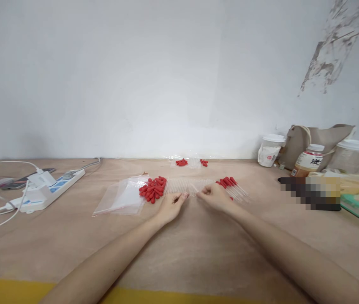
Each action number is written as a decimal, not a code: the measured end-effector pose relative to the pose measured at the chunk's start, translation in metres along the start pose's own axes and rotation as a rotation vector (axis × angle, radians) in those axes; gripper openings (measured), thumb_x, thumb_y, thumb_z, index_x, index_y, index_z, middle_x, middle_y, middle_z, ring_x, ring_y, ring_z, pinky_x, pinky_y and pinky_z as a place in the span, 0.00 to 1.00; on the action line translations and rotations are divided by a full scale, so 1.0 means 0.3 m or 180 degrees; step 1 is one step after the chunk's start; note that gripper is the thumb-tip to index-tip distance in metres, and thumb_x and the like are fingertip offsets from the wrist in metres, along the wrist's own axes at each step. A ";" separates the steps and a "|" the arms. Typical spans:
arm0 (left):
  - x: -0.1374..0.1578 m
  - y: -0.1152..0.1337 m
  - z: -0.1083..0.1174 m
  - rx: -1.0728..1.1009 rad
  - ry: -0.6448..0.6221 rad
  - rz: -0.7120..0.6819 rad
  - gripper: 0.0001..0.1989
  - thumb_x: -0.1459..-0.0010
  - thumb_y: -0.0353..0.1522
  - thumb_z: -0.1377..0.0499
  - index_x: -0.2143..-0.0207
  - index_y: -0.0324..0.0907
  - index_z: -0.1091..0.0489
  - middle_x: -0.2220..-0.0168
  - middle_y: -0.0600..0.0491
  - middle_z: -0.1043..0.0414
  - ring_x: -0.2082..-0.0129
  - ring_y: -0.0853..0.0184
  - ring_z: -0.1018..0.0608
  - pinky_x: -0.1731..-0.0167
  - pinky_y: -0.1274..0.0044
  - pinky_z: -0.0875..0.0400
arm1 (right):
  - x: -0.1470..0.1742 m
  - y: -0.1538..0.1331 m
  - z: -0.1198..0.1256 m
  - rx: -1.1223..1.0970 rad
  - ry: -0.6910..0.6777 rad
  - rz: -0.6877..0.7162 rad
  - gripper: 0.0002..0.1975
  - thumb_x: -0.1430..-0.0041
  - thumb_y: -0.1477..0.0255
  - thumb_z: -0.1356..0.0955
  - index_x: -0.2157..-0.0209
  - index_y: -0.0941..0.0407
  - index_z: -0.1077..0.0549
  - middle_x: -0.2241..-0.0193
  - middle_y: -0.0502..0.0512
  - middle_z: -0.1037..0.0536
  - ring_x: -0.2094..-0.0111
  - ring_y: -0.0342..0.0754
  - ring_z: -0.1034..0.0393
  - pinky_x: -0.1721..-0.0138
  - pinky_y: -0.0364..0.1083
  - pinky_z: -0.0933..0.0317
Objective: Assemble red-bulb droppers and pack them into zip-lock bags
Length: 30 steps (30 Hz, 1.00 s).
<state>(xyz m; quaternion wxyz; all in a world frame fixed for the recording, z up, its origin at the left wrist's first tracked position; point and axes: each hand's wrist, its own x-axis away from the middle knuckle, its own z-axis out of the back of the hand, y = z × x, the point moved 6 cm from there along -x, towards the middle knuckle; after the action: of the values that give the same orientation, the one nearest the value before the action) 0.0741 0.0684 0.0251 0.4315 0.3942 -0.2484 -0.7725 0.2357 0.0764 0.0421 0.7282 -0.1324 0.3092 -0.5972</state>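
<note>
My left hand (171,207) is closed, thumb against the fingertips; what it pinches is too small to make out. Opposite it, my right hand (215,196) pinches what looks like a thin clear tube (193,188). Behind both hands lies a row of clear thin tubes (178,185), partly covered by my fingers. A heap of red rubber bulbs (153,189) sits just left of my left hand. To the right of my right hand are several clear droppers (237,192) with red bulbs on their far ends, partly hidden by that hand.
Clear plastic bags (121,196) lie at left, near a white power strip (53,190) with cables. More red bulbs (181,162) rest on plastic by the wall. At right stand a paper cup (270,151), a labelled bottle (308,161), a grey bag (320,137) and a lidded cup (355,157).
</note>
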 end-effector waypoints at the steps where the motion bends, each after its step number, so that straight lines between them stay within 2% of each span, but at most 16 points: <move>1: -0.001 -0.007 -0.005 0.0268 0.0000 0.0150 0.19 0.43 0.41 0.53 0.71 0.38 0.28 0.74 0.54 0.28 0.70 0.65 0.28 0.70 0.77 0.35 | 0.027 -0.038 -0.023 -0.0021 0.0027 0.0144 0.14 0.52 0.62 0.37 0.82 0.56 0.30 0.84 0.49 0.30 0.80 0.42 0.37 0.79 0.40 0.50; 5: 0.011 -0.006 -0.040 0.1271 -0.0129 0.0427 0.15 0.47 0.40 0.47 0.71 0.37 0.30 0.73 0.52 0.28 0.69 0.66 0.27 0.68 0.77 0.34 | 0.110 -0.141 -0.093 0.0017 0.0191 0.0635 0.15 0.47 0.66 0.39 0.82 0.56 0.31 0.84 0.48 0.30 0.80 0.40 0.39 0.74 0.41 0.49; 9: 0.013 -0.008 -0.033 0.1483 0.0096 0.0394 0.12 0.48 0.38 0.46 0.70 0.36 0.33 0.72 0.51 0.28 0.69 0.67 0.26 0.67 0.77 0.33 | 0.108 -0.140 -0.085 0.0054 0.0175 0.1087 0.13 0.46 0.65 0.39 0.79 0.56 0.29 0.80 0.48 0.28 0.77 0.41 0.38 0.70 0.42 0.49; 11: 0.006 -0.016 -0.006 0.1227 0.0310 0.0194 0.11 0.46 0.37 0.47 0.68 0.37 0.35 0.71 0.51 0.29 0.70 0.68 0.26 0.67 0.77 0.33 | 0.071 -0.081 -0.034 0.0067 0.0192 0.1092 0.11 0.47 0.65 0.38 0.74 0.55 0.28 0.78 0.50 0.27 0.75 0.42 0.37 0.71 0.41 0.49; 13: -0.002 -0.027 0.026 0.0782 0.0525 -0.0024 0.10 0.44 0.35 0.49 0.66 0.38 0.35 0.71 0.52 0.29 0.72 0.69 0.26 0.69 0.77 0.33 | 0.027 0.008 0.044 0.0340 0.0411 0.0932 0.08 0.52 0.66 0.35 0.74 0.56 0.29 0.76 0.51 0.27 0.72 0.44 0.36 0.70 0.41 0.48; 15: -0.004 -0.029 0.055 0.0204 0.0698 -0.0315 0.09 0.43 0.34 0.50 0.64 0.39 0.35 0.69 0.52 0.29 0.70 0.68 0.27 0.68 0.77 0.34 | -0.006 0.103 0.102 0.0647 0.0334 0.0758 0.06 0.55 0.68 0.34 0.76 0.56 0.29 0.76 0.52 0.28 0.72 0.45 0.36 0.70 0.42 0.48; 17: -0.002 -0.020 0.066 -0.0334 0.0712 -0.0651 0.08 0.43 0.32 0.50 0.65 0.40 0.33 0.67 0.52 0.29 0.66 0.67 0.28 0.65 0.76 0.36 | -0.017 0.179 0.139 0.0878 0.0222 0.0693 0.07 0.56 0.67 0.33 0.75 0.56 0.29 0.74 0.52 0.28 0.71 0.46 0.36 0.70 0.42 0.47; 20: 0.007 -0.008 0.054 -0.0843 0.0499 -0.0938 0.08 0.42 0.31 0.51 0.65 0.41 0.33 0.66 0.53 0.29 0.64 0.67 0.29 0.62 0.75 0.38 | -0.007 0.245 0.148 0.1110 0.0094 0.0624 0.08 0.55 0.65 0.33 0.73 0.55 0.28 0.72 0.53 0.28 0.69 0.47 0.36 0.69 0.43 0.46; 25: 0.023 0.011 0.021 -0.1293 0.0144 -0.1098 0.08 0.41 0.30 0.52 0.65 0.41 0.33 0.67 0.53 0.29 0.65 0.67 0.29 0.63 0.74 0.39 | 0.001 0.255 0.117 0.1322 0.0154 0.0708 0.07 0.50 0.67 0.36 0.75 0.56 0.29 0.71 0.56 0.29 0.67 0.49 0.36 0.66 0.45 0.45; 30: 0.027 0.025 0.009 -0.1351 0.0034 -0.1133 0.09 0.41 0.30 0.52 0.65 0.41 0.33 0.66 0.53 0.31 0.65 0.67 0.29 0.64 0.76 0.37 | 0.043 0.125 0.098 0.0867 0.0469 0.1238 0.06 0.47 0.70 0.37 0.71 0.56 0.32 0.70 0.54 0.28 0.65 0.48 0.36 0.61 0.48 0.47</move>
<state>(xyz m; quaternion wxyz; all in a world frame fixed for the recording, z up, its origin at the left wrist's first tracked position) 0.0728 0.0578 0.0287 0.3632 0.3365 -0.0056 -0.8688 0.2844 0.0684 0.0400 0.8161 0.0728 0.2978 -0.4900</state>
